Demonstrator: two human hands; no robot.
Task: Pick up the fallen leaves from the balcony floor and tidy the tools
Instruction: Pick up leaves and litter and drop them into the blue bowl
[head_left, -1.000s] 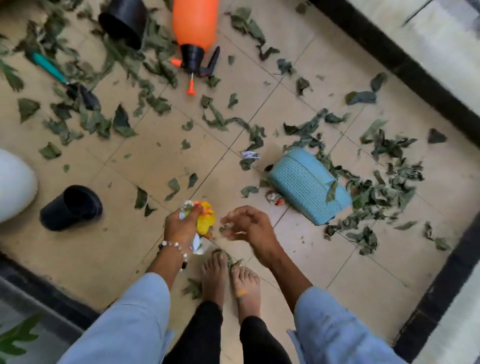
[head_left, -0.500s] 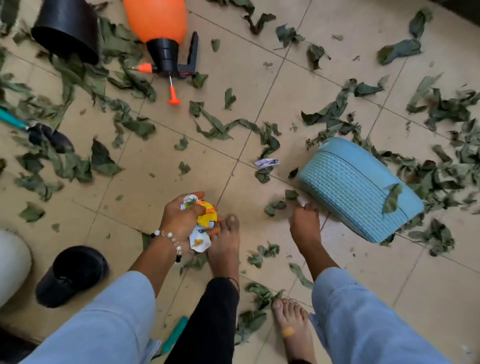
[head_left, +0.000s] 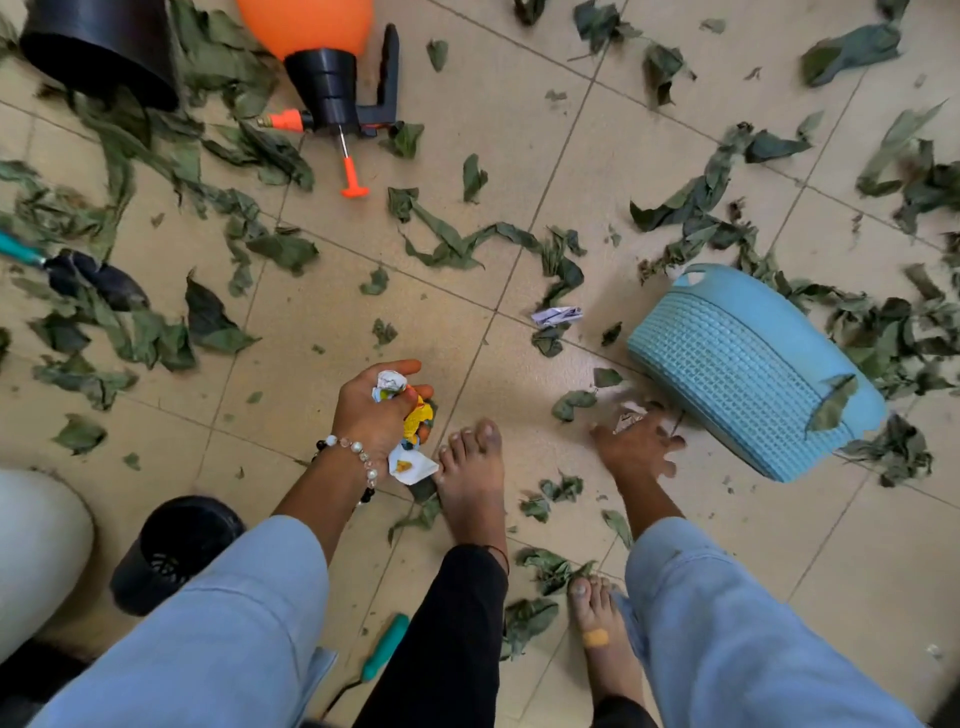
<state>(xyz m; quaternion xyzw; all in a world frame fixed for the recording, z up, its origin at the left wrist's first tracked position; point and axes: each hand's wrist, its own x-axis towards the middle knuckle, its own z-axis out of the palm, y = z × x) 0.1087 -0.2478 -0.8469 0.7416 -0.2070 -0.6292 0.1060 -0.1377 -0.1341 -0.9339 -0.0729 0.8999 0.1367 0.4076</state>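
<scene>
While my left hand (head_left: 382, 410) is already crammed with crumpled wrappers (head_left: 408, 410), fingers curled tight round the yellow and white wad, I judge the main risk is overfilling it: one loose scrap hangs below my palm and could slip out if I try to add more. My right hand (head_left: 631, 447) is down at the floor (head_left: 519, 130) with fingers spread, tips on a small crinkled scrap (head_left: 628, 415) just beside the tipped blue basket (head_left: 748, 364); I can't tell whether I have it pinched, since the hand is blurred. If I fumble, the scrap could skid under the basket's edge.

The fallen leaves (head_left: 452, 244) lie all over the tiles, thick at the upper left and beyond the basket, with a few round my bare feet (head_left: 470, 467), so I might crush or scatter them as I shift. The basket lies on its side, so whatever I toss in may spill back out unless I right it first.

The tools remain untidied: the orange pressure sprayer (head_left: 322, 57) lies on its side near a black pot (head_left: 98, 47), a teal-handled trowel (head_left: 78, 270) lies half-buried in leaves at the left, and another teal handle (head_left: 384, 647) lies between my legs, where I could step on it.
</scene>
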